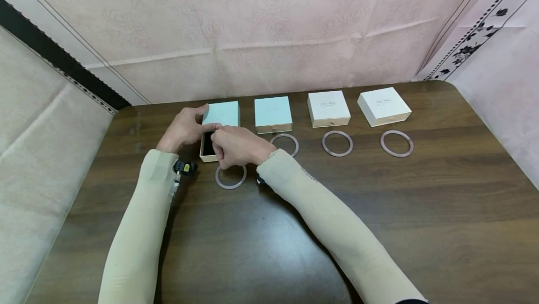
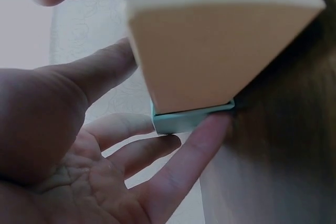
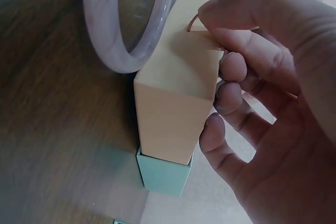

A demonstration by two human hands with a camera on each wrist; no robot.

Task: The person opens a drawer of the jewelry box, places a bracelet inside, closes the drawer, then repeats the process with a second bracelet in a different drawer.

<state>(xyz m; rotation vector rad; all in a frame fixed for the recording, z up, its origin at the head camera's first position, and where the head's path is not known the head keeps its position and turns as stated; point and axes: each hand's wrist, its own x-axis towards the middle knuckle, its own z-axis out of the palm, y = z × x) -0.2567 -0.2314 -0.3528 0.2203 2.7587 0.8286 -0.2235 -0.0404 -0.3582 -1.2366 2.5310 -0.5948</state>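
The leftmost teal drawer box [image 1: 222, 113] has its cream drawer [image 1: 208, 158] pulled partway out toward me, its dark inside showing. My left hand [image 1: 182, 128] holds the teal sleeve [image 2: 181, 121], with fingers against its edge and the thumb along the drawer's side. In the right wrist view, my right hand [image 3: 262, 61] pinches the small ribbon pull [image 3: 193, 23] on the drawer's front between thumb and index finger; the other fingers curl beside the drawer. Just in front lies a pale lilac bangle [image 1: 230, 186], partly hidden by my right hand in the head view.
To the right stand another teal box [image 1: 273, 110] and two white boxes, one nearer [image 1: 328, 105] and one at the far right [image 1: 384, 103]. Before them lie three more bangles, left [image 1: 296, 143], middle [image 1: 350, 143] and right [image 1: 411, 143]. A patterned cloth [image 1: 261, 28] hangs behind the wooden table [image 1: 261, 238].
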